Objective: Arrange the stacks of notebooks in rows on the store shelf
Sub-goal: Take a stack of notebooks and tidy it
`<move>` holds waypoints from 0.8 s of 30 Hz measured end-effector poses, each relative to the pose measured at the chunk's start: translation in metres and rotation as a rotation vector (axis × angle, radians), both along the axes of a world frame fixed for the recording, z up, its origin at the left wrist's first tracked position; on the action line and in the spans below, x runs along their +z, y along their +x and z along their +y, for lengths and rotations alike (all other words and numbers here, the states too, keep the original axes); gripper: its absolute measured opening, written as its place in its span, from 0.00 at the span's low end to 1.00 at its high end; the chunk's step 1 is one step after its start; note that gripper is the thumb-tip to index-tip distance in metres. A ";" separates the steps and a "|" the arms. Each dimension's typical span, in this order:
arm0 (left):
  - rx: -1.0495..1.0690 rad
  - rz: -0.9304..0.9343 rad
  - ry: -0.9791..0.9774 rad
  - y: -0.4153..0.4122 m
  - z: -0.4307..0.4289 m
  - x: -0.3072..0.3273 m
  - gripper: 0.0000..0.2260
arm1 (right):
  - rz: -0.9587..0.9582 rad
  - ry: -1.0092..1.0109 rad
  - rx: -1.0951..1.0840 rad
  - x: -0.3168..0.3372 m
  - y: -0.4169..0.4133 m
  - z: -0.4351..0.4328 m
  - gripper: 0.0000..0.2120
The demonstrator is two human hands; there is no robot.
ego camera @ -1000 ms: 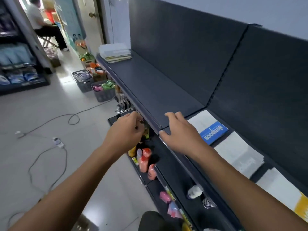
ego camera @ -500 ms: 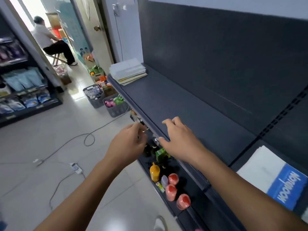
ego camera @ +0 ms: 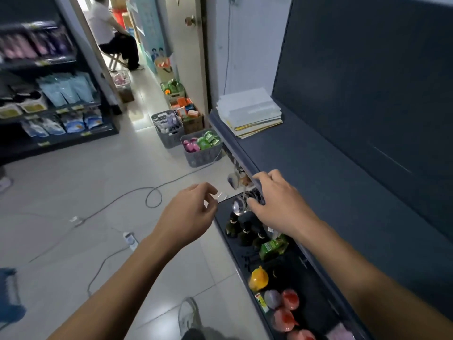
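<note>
A stack of notebooks (ego camera: pixel 250 112) with pale covers and yellow edges lies at the far left end of the dark grey store shelf (ego camera: pixel 331 182). My right hand (ego camera: pixel 277 204) hovers over the shelf's front edge, fingers loosely bent, holding nothing. My left hand (ego camera: pixel 188 214) hangs in the aisle just left of it, fingers loosely curled and holding nothing. Both hands are well short of the stack.
Under the shelf, a lower shelf (ego camera: pixel 289 271) holds dark bottles, a green carton, a yellow bottle and red-capped containers. Two grey baskets (ego camera: pixel 186 138) and boxes stand on the floor by the shelf's end. Cables cross the tiled floor (ego camera: pixel 98 192). A person sits in the doorway (ego camera: pixel 112 38).
The view has swung left along the shelf; the blue-labelled notebooks at the right have left the frame and the far stack is now closer. Both hands travelled left with it.
</note>
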State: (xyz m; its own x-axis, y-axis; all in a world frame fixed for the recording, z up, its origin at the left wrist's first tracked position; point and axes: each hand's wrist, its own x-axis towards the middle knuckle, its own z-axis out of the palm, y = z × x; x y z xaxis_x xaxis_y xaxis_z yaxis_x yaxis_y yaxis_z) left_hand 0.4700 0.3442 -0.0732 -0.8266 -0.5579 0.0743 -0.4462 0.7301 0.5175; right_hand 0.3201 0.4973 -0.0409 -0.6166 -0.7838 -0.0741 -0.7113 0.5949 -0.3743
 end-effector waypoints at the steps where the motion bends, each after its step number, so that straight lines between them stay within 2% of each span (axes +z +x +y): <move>1: -0.016 -0.001 -0.001 -0.006 -0.019 0.000 0.10 | 0.006 0.007 -0.007 -0.001 -0.003 -0.017 0.19; 7: -0.185 0.007 -0.069 -0.053 -0.123 0.014 0.11 | 0.006 0.046 -0.132 0.004 -0.025 -0.106 0.20; 10: -0.274 0.000 -0.104 -0.082 -0.163 0.019 0.10 | 0.016 0.002 -0.197 0.005 -0.038 -0.134 0.21; 17: -0.464 -0.038 -0.118 -0.154 -0.216 0.025 0.12 | -0.002 0.018 -0.401 -0.001 -0.080 -0.174 0.19; 24: -0.544 -0.009 -0.154 -0.244 -0.261 0.022 0.11 | 0.000 -0.095 -0.483 -0.016 -0.137 -0.216 0.18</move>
